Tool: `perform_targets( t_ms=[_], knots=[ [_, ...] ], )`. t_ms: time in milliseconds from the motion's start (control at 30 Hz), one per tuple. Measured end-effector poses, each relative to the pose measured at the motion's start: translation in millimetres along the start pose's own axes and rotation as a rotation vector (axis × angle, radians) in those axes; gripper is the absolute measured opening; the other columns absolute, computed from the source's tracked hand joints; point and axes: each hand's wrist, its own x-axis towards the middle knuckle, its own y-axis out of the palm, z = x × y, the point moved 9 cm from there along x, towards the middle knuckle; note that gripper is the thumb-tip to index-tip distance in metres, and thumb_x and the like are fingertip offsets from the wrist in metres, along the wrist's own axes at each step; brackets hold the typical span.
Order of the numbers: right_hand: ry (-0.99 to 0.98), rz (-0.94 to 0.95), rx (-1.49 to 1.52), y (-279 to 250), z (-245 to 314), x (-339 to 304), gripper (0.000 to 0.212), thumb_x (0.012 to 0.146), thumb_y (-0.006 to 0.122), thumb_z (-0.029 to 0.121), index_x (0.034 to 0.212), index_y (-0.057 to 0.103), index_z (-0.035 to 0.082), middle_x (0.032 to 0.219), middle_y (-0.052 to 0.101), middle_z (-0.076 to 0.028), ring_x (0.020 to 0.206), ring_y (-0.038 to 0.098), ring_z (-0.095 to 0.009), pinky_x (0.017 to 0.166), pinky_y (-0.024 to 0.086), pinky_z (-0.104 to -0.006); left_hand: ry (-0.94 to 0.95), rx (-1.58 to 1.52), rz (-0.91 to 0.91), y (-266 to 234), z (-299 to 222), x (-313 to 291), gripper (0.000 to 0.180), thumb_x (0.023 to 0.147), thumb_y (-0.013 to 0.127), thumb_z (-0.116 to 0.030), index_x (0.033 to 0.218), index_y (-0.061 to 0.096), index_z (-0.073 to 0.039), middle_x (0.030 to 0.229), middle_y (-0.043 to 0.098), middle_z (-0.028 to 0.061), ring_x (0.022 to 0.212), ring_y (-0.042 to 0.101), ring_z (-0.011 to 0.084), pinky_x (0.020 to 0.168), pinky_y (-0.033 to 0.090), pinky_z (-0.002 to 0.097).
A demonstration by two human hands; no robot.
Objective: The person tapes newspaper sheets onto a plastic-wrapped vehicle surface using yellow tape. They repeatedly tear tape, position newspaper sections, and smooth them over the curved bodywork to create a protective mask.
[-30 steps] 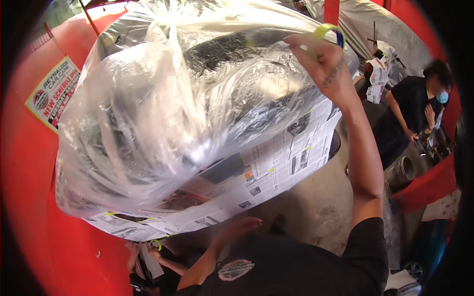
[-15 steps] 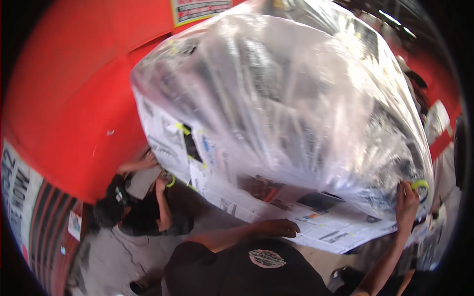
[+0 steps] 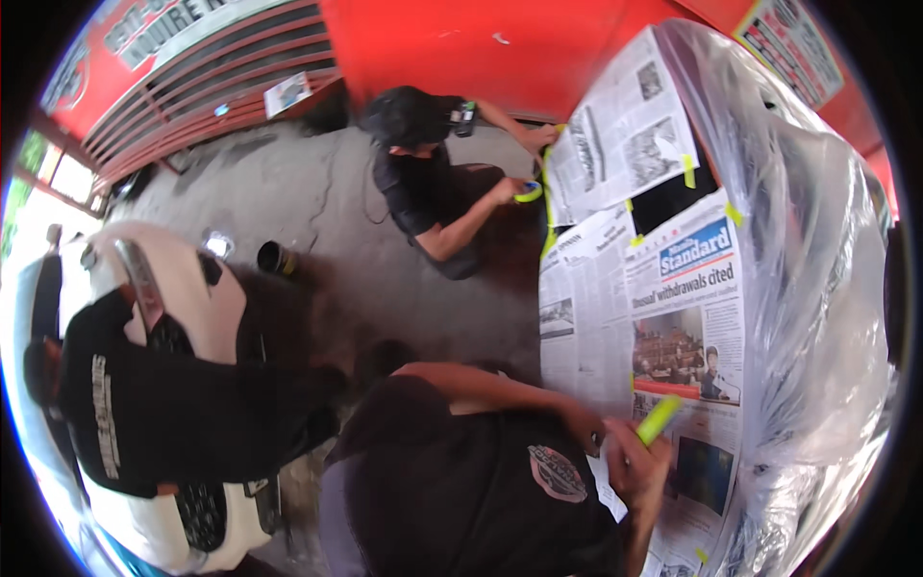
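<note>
My right hand (image 3: 636, 468) grips a roll of yellow-green tape (image 3: 659, 420), seen nearly edge-on. Close beside it, my left hand (image 3: 588, 431) is partly covered by the right hand and blurred, so its fingers cannot be made out. Both hands are in front of newspaper sheets (image 3: 687, 303) that cover the near side of a large bulky shape. Strips of yellow-green tape (image 3: 689, 171) stick to the sheets. Clear plastic film (image 3: 817, 279) drapes over the rest of the shape, to the right of the paper.
Ahead, a co-worker in black (image 3: 409, 192) crouches at the paper's far edge with another tape roll (image 3: 529, 192). To the left, another person in black (image 3: 183, 413) leans by a white vehicle (image 3: 207, 308). A black container (image 3: 276, 258) lies on the grey floor (image 3: 332, 207). A red slatted bench (image 3: 207, 106) stands farther back.
The view has swung left. My right hand, with the tape roll, has come from the plastic's far right edge to beside my left hand.
</note>
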Motion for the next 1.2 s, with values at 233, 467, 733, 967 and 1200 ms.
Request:
perform_targets(
  t_ms=[233,467,733,967,1200],
  knots=[
    [0.196,0.269,0.530,123,-42,9,0.020,0.093,0.063,0.007,0.110,0.071,0.000,0.086,0.074,-0.017,0.077,0.073,-0.030,0.070,0.056,-0.0366,-0.103,-0.127,-0.443,-24,37,-128,0.042,0.093,0.070,-0.028,0.123,0.064,0.001,0.114,0.069,0.0127,0.105,0.063,0.0210,0.094,0.050,0.0372],
    [0.302,0.472,0.651,217,-86,37,0.028,0.097,0.058,0.014,0.112,0.071,-0.005,0.082,0.072,-0.007,0.062,0.059,-0.009,0.058,0.047,-0.0254,-0.585,0.233,-1.040,-45,119,-299,0.036,0.085,0.069,-0.032,0.105,0.075,-0.002,0.102,0.074,0.0186,0.097,0.070,0.0342,0.088,0.053,0.0431],
    [0.490,0.655,0.790,345,-179,42,0.027,0.094,0.058,0.013,0.111,0.073,-0.003,0.080,0.072,-0.007,0.053,0.054,-0.008,0.048,0.044,-0.0242,-1.070,0.110,-1.327,-3,167,-435,0.034,0.086,0.067,-0.029,0.101,0.074,0.000,0.099,0.072,0.0237,0.098,0.070,0.0403,0.086,0.054,0.0485],
    [0.224,0.956,0.455,468,-191,32,0.027,0.088,0.058,0.012,0.104,0.075,-0.002,0.075,0.073,-0.009,0.056,0.066,-0.014,0.054,0.053,-0.0293,-0.977,-0.157,-1.840,118,192,-514,0.030,0.088,0.066,-0.019,0.107,0.072,0.003,0.096,0.074,0.0220,0.094,0.073,0.0335,0.084,0.055,0.0440],
    [-0.091,0.993,0.541,523,-125,103,0.026,0.084,0.066,0.017,0.101,0.076,0.000,0.081,0.075,-0.012,0.074,0.072,-0.021,0.074,0.057,-0.0347,-1.098,-0.514,-1.823,98,210,-609,0.030,0.085,0.066,-0.016,0.108,0.073,0.002,0.091,0.075,0.0176,0.089,0.073,0.0263,0.080,0.055,0.0398]
  ],
)
